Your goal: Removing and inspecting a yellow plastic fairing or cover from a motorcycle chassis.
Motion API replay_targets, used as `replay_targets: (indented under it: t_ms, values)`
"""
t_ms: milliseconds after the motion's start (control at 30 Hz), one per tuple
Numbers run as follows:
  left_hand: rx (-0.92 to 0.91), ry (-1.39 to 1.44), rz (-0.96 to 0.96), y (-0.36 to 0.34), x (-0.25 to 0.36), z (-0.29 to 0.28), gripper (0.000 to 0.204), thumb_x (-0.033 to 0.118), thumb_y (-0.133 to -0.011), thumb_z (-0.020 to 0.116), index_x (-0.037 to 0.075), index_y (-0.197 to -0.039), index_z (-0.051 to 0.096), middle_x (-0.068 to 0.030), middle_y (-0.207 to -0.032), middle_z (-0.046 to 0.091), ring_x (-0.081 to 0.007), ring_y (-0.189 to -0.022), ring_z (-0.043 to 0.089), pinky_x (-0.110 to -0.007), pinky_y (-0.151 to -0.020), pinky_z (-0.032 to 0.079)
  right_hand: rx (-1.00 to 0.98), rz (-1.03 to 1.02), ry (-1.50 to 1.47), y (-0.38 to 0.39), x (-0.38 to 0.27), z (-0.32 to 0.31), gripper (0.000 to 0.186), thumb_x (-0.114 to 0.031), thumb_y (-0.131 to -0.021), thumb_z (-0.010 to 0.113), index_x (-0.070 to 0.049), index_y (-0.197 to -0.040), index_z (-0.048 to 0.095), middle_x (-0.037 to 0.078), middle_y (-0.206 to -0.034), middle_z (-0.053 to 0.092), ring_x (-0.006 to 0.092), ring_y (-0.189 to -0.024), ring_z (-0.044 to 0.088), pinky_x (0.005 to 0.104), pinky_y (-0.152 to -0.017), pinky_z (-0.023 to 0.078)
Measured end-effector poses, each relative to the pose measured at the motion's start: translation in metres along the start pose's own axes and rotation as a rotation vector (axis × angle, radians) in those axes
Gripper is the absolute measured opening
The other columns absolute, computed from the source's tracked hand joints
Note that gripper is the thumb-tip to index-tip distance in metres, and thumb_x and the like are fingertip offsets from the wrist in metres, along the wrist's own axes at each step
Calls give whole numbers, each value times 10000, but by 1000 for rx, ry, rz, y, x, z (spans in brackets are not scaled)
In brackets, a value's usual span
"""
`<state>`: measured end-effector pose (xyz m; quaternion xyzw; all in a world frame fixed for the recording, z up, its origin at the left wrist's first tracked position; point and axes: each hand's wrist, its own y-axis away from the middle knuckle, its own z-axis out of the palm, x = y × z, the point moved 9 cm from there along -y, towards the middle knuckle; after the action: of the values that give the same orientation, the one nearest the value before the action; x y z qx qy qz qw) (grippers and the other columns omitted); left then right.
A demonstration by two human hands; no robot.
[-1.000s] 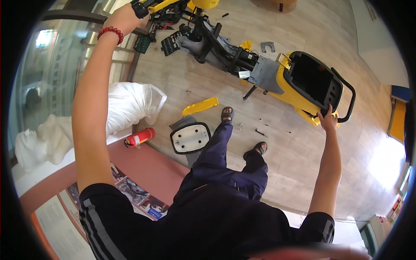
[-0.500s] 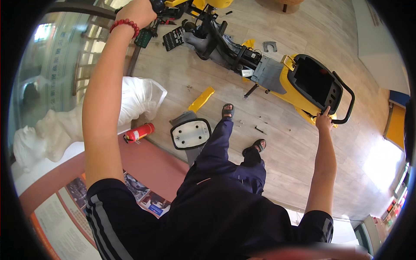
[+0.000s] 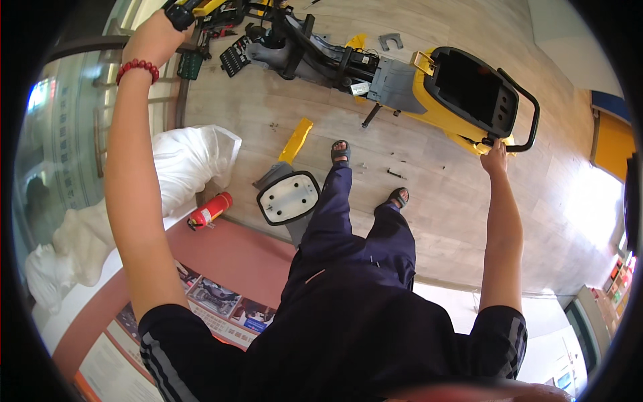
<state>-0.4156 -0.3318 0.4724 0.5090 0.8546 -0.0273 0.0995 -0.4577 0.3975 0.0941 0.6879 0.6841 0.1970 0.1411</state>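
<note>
Left hand (image 3: 157,39), red bead bracelet (image 3: 138,65) at wrist: closed round a black handlebar grip (image 3: 179,15); fingertips largely hidden at the picture's rim.

Right hand (image 3: 495,158): fingers bent, together, touching the rear corner of the scooter beside the lower end of a black grab rail (image 3: 534,120); whether they pinch or merely rest there, cannot tell.

Scooter (image 3: 439,115), one, yellow, partly stripped: along the far side of the floor (image 3: 462,214), handlebar end toward the floor's far left corner; dark open compartment (image 3: 472,87) at its rear.

Tool case (image 3: 234,57), black, open: near the floor's far left corner. U-shaped grey piece (image 3: 389,36): beyond the scooter. White panel (image 3: 289,198), black-rimmed: nearer the floor's left edge, beside a yellow strip (image 3: 297,139). Fire extinguisher (image 3: 210,210), red: at that edge.

Differences: against half a second ago, the right index finger reaches less far over the rear rim; the yellow strip slants more steeply, having lain nearly crosswise one second ago. Left hand's hold unchanged.
</note>
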Motion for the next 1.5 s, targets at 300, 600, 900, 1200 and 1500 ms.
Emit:
replay_targets:
  t_ms: [300, 600, 900, 1200, 1500]
  values:
    - [-16, 10, -100, 24, -15, -6, 356, 236, -754, 631, 34, -1046, 600, -232, -1023, 640, -391, -965, 613, -459, -828, 492, -45, 13, -340, 36, 28, 76, 584, -367, -804, 619, -104, -1301, 462, 214, -1315, 491, 396, -1156, 508, 459, -949, 432]
    - [-35, 49, -137, 38, -22, -4, 317, 139, -788, 584, -5, -1069, 560, -240, -1022, 643, -380, -968, 625, -453, -840, 505, -956, 634, -774, 391, 131, 420, 338, -316, -909, 495, -82, -1130, 599, 116, -1056, 638, 265, -943, 620, 459, -754, 493]
    - [-55, 22, -101, 34, -3, -6, 271, 162, -862, 555, 14, -1089, 562, -210, -1043, 654, -333, -993, 638, -426, -846, 510, -703, 602, -1036, 409, 165, 310, 366, -304, -905, 499, -87, -1195, 547, 82, -1048, 622, 227, -947, 605, 411, -763, 472]
    - [-66, 44, -103, 41, -3, -7, 287, 156, -864, 563, 12, -1112, 558, -196, -1064, 654, -326, -1008, 635, -422, -859, 506, -419, 543, -1314, 302, 65, 116, 446, -296, -928, 500, -61, -1304, 451, 132, -1196, 567, 270, -1025, 578, 441, -837, 466]
    - [-56, 113, -109, 36, -10, 3, 336, 200, -815, 611, 31, -1103, 573, -215, -1079, 637, -355, -1029, 614, -435, -883, 490, -594, 377, -951, 314, 99, 196, 430, -276, -904, 510, -74, -1284, 496, 111, -1124, 602, 244, -958, 597, 412, -783, 465]
